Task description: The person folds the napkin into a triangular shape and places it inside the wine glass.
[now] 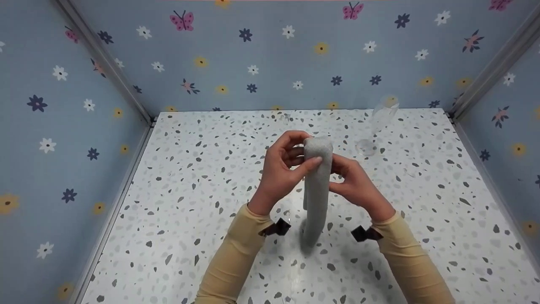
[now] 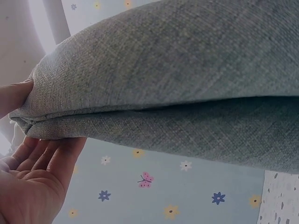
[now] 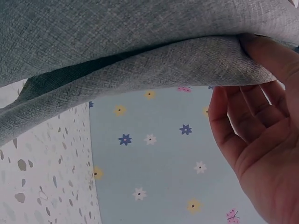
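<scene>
A piece of grey woven fabric (image 1: 317, 190) hangs folded between both hands, its lower end near the tabletop. My left hand (image 1: 280, 171) pinches its upper end, the thumb on the near face. In the left wrist view, the fabric (image 2: 177, 60) shows two layers with a dark gap between them. My right hand (image 1: 356, 181) is at the right side, partly hidden behind the fabric. The right wrist view shows the right thumb tucked into the fold and the right fingers (image 3: 224, 112) under the lower layer, gripping its edge.
A clear vessel (image 1: 384, 115) stands at the back right, near a round clear piece (image 1: 366, 147) that may be its base. The speckled white tabletop (image 1: 190, 211) is bounded by blue patterned panels (image 1: 270, 55) at the back and both sides.
</scene>
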Motion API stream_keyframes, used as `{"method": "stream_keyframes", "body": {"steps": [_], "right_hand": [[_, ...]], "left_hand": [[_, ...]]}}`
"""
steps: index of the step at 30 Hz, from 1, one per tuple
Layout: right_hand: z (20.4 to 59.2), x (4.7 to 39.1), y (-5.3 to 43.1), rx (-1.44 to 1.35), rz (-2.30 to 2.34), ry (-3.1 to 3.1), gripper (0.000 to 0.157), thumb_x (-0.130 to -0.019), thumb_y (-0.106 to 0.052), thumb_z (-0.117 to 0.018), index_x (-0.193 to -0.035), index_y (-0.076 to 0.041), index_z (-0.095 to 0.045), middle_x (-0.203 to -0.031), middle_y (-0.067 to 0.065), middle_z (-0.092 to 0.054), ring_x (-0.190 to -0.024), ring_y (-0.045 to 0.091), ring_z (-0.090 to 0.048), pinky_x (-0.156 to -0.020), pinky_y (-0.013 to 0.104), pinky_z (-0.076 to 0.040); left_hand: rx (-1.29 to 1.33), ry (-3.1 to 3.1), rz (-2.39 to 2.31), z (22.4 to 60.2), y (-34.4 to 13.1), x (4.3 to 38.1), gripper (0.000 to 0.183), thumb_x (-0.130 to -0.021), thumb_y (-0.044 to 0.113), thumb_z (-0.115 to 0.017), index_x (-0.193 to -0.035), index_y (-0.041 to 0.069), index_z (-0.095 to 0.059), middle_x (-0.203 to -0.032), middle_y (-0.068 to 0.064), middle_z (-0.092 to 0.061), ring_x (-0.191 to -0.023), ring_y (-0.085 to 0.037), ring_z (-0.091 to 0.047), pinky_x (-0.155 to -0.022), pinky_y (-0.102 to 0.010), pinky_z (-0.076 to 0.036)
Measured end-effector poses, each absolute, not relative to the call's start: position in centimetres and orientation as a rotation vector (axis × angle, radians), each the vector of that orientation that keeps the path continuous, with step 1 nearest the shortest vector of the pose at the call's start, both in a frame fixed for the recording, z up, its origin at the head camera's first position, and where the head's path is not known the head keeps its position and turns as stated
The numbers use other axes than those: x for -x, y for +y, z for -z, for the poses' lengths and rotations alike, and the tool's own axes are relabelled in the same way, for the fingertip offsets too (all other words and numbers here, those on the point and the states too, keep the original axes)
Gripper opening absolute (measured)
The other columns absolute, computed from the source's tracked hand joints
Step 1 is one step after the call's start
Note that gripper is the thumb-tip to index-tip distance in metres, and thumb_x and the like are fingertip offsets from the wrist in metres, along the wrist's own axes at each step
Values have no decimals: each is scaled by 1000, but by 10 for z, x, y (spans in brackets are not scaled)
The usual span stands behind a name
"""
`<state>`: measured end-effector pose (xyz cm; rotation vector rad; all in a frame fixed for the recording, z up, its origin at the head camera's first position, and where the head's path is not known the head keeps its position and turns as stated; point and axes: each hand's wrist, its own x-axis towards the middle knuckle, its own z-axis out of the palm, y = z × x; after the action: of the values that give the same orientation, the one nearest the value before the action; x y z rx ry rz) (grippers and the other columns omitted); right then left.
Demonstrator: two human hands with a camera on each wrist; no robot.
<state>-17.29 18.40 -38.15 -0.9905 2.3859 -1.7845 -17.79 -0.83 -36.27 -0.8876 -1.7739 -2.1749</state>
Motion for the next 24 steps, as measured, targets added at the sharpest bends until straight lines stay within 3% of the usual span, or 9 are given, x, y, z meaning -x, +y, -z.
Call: {"method": "stream_keyframes", "body": {"steps": [9, 14, 24], "right_hand": [[412, 178, 186, 999, 1752, 2436, 30, -82, 3, -72, -112, 0, -66, -100, 7, -68, -88, 20, -66, -75, 33, -54], [410, 171, 178, 941, 1656, 2570, 26, -80, 4, -73, -105, 2, -66, -93, 8, -68, -81, 15, -65, -70, 31, -55], [396, 171, 197, 991, 1679, 2475, 26, -87, 4, -66, -113, 1, -61, -104, 8, -66, -97, 23, -63, -86, 38, -51]], "left_hand": [[880, -1758, 2171, 363, -11, 177, 37, -83, 3, -74, -114, -2, -55, -108, -14, -63, -95, -28, -66, -74, -43, -56], [861, -1776, 2148, 367, -9, 180, 37, -82, 2, -74, -114, -2, -55, -107, -14, -63, -95, -27, -67, -75, -42, -56], [833, -1814, 2144, 348, -11, 172, 35, -82, -8, -70, -113, -9, -53, -107, -17, -62, -96, -28, -67, -78, -43, -55]]}}
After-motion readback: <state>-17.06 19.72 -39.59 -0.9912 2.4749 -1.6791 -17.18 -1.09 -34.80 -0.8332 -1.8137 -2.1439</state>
